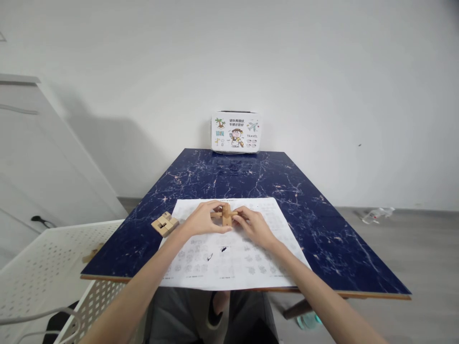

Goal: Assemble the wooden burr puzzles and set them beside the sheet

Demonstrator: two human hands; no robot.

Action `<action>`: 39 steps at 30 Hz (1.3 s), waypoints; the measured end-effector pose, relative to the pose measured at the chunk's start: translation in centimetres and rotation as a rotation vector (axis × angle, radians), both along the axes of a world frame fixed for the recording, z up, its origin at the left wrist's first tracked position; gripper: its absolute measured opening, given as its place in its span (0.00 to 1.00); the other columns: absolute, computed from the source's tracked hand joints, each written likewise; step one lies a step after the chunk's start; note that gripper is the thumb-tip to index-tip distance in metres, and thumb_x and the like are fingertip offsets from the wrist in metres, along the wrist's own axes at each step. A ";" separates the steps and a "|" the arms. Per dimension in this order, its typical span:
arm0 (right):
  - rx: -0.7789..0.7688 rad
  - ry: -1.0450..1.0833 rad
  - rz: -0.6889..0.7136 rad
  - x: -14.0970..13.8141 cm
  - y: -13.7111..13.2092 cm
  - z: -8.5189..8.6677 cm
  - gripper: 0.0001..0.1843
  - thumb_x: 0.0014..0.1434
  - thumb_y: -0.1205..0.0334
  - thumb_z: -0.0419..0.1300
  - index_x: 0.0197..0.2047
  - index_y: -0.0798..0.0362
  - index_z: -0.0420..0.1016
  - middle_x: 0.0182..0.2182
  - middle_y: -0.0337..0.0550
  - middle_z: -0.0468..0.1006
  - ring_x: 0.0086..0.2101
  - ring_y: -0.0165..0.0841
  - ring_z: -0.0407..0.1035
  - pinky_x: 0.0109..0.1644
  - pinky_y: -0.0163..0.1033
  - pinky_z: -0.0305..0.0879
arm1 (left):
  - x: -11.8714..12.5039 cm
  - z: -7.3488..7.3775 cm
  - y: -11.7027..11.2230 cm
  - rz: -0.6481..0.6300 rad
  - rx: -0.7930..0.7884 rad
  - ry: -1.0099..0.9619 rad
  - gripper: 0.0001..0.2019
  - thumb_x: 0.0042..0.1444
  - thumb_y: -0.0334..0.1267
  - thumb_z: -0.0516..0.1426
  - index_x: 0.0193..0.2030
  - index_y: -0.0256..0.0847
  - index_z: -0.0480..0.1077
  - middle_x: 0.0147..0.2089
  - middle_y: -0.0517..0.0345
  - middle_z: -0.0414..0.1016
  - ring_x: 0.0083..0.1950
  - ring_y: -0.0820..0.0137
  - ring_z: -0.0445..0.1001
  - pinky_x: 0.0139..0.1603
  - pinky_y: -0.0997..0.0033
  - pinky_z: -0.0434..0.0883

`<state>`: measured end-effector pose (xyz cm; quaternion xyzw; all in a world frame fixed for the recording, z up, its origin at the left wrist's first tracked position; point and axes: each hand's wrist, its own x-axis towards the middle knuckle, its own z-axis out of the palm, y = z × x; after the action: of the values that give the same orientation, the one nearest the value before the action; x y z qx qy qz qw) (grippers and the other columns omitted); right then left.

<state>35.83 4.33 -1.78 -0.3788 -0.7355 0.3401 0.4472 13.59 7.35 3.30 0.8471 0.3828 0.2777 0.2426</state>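
Note:
Over a printed paper sheet (229, 272), my two hands meet at a wooden interlocking puzzle (226, 215) with crossing bars. My left hand (205, 219) curls around its left side, thumb below and fingers above. With thumb and fingertips, my right hand (254, 225) pinches the bar that sticks out on the right. Parts of the puzzle are hidden behind my left fingers. Left of my left forearm lies a second wooden puzzle (165, 224), flat and blocky, partly on the blue marbled table (229, 177).
A white case (235, 133) with cartoon prints stands against the wall at the table's far edge. To the left is a white perforated basket (39, 253) with a small wooden piece (92, 252) in it. A crumpled clear plastic item (377, 215) lies on the floor at right.

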 end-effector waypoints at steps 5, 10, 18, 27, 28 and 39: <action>0.029 -0.044 -0.005 0.1 0.0 0.1 0.11 0.73 0.53 0.54 0.48 0.49 0.73 0.35 0.42 0.84 0.36 0.36 0.78 0.43 0.40 0.70 | 0.0 0.0 -0.2 -0.005 0.005 -0.019 0.25 0.45 0.48 0.70 0.50 0.42 0.77 0.49 0.53 0.81 0.47 0.62 0.79 0.48 0.66 0.76; -0.002 -0.001 -0.012 -0.1 0.0 0.2 0.10 0.72 0.54 0.55 0.47 0.49 0.74 0.35 0.42 0.84 0.36 0.37 0.79 0.44 0.40 0.70 | -0.2 -0.1 0.0 0.014 0.028 -0.003 0.27 0.44 0.49 0.71 0.51 0.43 0.77 0.49 0.54 0.82 0.47 0.61 0.80 0.48 0.66 0.75; -0.053 0.044 -0.027 0.2 -0.1 0.6 0.10 0.70 0.52 0.57 0.43 0.49 0.74 0.33 0.42 0.84 0.35 0.37 0.79 0.42 0.40 0.70 | -1.4 -0.1 -0.1 0.039 0.031 0.021 0.24 0.44 0.50 0.71 0.47 0.43 0.78 0.45 0.55 0.82 0.44 0.60 0.79 0.44 0.66 0.74; -0.083 0.038 -0.011 -0.2 -0.5 1.1 0.13 0.70 0.50 0.58 0.47 0.50 0.74 0.37 0.43 0.84 0.37 0.37 0.79 0.43 0.42 0.71 | -1.1 -0.5 -0.9 0.065 -0.033 0.005 0.24 0.48 0.53 0.69 0.47 0.40 0.77 0.44 0.54 0.81 0.44 0.60 0.78 0.44 0.62 0.74; -0.074 0.024 -0.026 -0.3 -0.5 1.3 0.13 0.69 0.49 0.58 0.46 0.50 0.74 0.37 0.43 0.84 0.36 0.37 0.79 0.42 0.41 0.71 | -1.0 -0.5 -1.0 0.064 -0.046 0.001 0.25 0.49 0.54 0.69 0.49 0.40 0.76 0.46 0.53 0.81 0.46 0.58 0.78 0.47 0.61 0.74; 0.052 -0.262 -0.348 6.8 0.0 3.5 0.15 0.69 0.48 0.57 0.41 0.49 0.76 0.37 0.46 0.86 0.35 0.40 0.81 0.38 0.41 0.71 | -7.3 -0.6 -3.9 0.356 0.268 0.237 0.35 0.59 0.57 0.62 0.69 0.47 0.61 0.70 0.45 0.65 0.71 0.50 0.62 0.72 0.45 0.60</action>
<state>42.59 4.31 1.74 -0.5291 -0.7194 0.1866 0.4095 6.26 3.43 2.69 0.8175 0.5115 0.2631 0.0291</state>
